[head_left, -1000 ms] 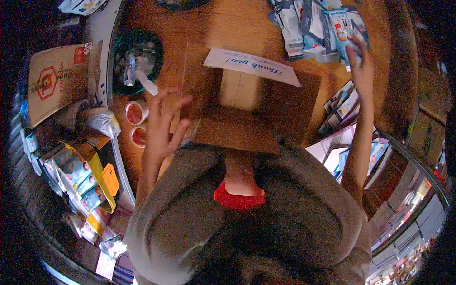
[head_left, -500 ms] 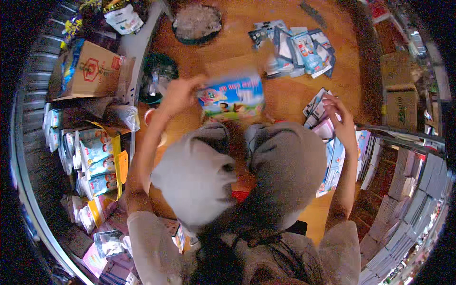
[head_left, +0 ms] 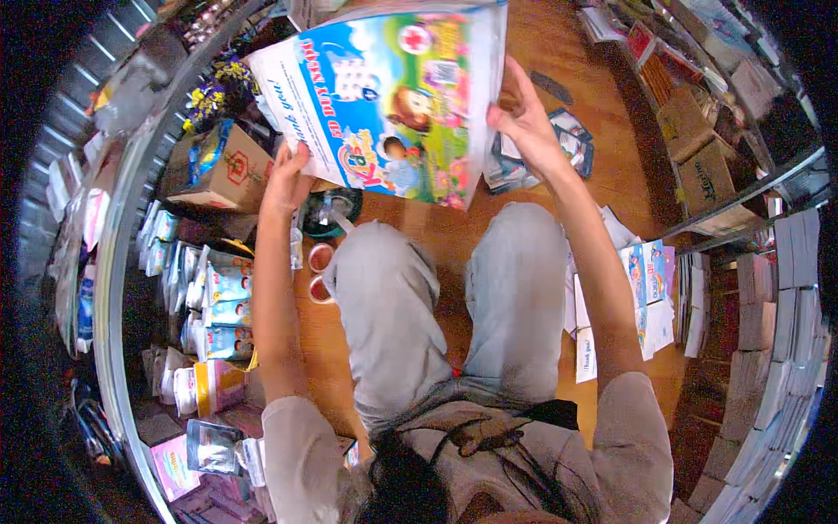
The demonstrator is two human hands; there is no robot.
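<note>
A large flat printed packet or folded sheet (head_left: 375, 105) is raised in front of me, blue, green and pink with cartoon figures and a white end panel. Whether it is a bag or a folded card I cannot tell. My left hand (head_left: 290, 175) is closed on its lower left edge, by the white panel. On the opposite side, my right hand (head_left: 528, 131) grips the right edge between thumb and fingers. The packet tilts, its far edge cut off by the picture's top. Beneath my right forearm lie similar blue-and-white printed sheets (head_left: 642, 271) on the floor.
Packaged goods (head_left: 229, 284) and a cardboard box (head_left: 223, 166) fill the left shelf. At right are stacked paper bundles (head_left: 755, 288) and brown boxes (head_left: 705, 179). Flat packets (head_left: 572, 144) lie on the wooden floor (head_left: 611, 113), partly hidden. A dark green bin (head_left: 336, 210) stands near my left knee.
The printed packet has come up from the floor near my knees, turned and moved closer to me. My right hand has left the sheets at right and taken hold of the packet's right edge.
</note>
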